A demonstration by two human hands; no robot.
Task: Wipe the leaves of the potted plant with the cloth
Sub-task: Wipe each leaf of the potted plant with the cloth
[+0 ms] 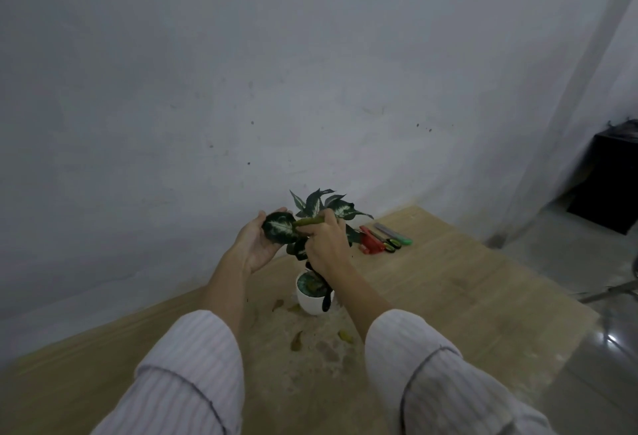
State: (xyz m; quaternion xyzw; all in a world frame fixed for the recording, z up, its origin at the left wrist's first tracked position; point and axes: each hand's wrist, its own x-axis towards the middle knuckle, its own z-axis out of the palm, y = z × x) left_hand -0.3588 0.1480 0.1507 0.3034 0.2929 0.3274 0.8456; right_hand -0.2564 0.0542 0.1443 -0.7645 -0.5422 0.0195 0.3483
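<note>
A wooden desk was shown set against a pale wall, with its right edge bordering a glossy floor. A cluster of tools, red, green and grey, was laid near the far edge of the desk, to the right of the plant and apart from it; their exact kinds could not be told. Several dry fallen leaves were scattered on the desk in front of the white pot. A dark box was seen on the floor at the far right. The left stretch of the desk was left bare, and open surface was also seen between the pot and the right edge.

The potted plant was placed near the wall, at the middle of the desk. One broad dark leaf with a pale centre was cradled from below in the left hand, whose palm was turned up and fingers loosely curled around it. The right hand was closed around an olive-green cloth, which was pressed against the near edge of that leaf. Striped sleeves were seen on both forearms.
</note>
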